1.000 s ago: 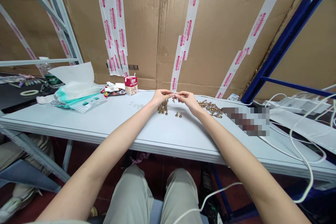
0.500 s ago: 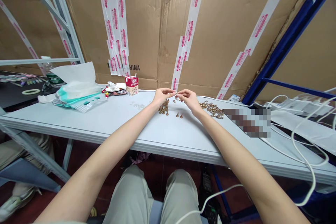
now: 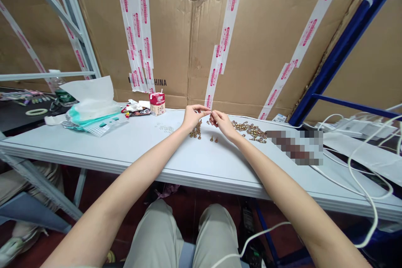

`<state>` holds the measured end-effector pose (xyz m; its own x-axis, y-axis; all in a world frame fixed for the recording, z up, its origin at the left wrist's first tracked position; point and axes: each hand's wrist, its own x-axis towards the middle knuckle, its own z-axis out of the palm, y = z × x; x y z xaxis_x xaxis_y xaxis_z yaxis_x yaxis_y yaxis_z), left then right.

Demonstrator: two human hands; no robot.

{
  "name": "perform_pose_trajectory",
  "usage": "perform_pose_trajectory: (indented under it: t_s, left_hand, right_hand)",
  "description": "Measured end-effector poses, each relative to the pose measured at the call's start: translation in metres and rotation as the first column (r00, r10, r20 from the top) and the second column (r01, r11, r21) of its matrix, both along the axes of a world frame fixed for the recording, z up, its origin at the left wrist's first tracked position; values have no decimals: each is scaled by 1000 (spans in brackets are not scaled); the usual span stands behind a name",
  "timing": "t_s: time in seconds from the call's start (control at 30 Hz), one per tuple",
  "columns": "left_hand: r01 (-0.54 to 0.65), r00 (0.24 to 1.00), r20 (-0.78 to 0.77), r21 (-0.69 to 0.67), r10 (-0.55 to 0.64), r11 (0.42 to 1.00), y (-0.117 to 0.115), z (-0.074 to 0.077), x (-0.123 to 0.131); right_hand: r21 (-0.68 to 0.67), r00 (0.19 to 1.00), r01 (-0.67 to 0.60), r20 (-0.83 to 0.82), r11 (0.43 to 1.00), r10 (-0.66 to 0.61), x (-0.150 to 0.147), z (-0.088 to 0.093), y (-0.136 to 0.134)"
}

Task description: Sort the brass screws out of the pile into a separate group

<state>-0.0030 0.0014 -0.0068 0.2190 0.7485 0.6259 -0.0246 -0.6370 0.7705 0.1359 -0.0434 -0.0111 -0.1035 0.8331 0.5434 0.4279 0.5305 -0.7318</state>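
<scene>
Both my hands meet above the far middle of the pale table (image 3: 132, 146). My left hand (image 3: 192, 116) pinches thumb and forefinger together on a tiny part too small to name. My right hand (image 3: 222, 122) is pinched too, its fingertips touching those of the left. Just under my left hand stands a small cluster of brass screws (image 3: 196, 130). Two single screws (image 3: 214, 138) stand in front of my right hand. A bigger loose heap of brass screws (image 3: 249, 129) lies to the right of it.
A red and white drink carton (image 3: 157, 103) and wrappers stand at the back. A tissue pack (image 3: 91, 109) lies at the left. White cables (image 3: 354, 167) trail over the right side. A taped cardboard wall (image 3: 251, 46) closes the back; a blue rack post (image 3: 339, 46) leans at right.
My hands have stayed pinched together over the screws, shifting only slightly. The person's head above the cardboard wall is out of sight now.
</scene>
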Motion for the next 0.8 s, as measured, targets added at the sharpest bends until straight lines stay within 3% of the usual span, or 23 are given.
perform_pose_trajectory:
  t_s: [0.1, 0.23, 0.6, 0.8]
  left_hand:
    - [7, 1000, 10, 2, -7, 1000, 0, 0, 0]
    - [30, 999, 15, -10, -30, 999, 1, 1, 0]
    - [-26, 999, 27, 2, 26, 1000, -3, 2, 2]
    - [7, 997, 80, -10, -6, 1000, -3, 1, 3]
  right_hand:
    - [-63, 990, -83, -119, 995, 75, -3, -1, 2]
    - [-83, 978, -96, -195, 992, 79, -5, 1, -1]
    - [-81, 968, -90, -241, 993, 68, -3, 6, -2]
    - [-61, 969, -97, -233, 993, 81, -2, 6, -1]
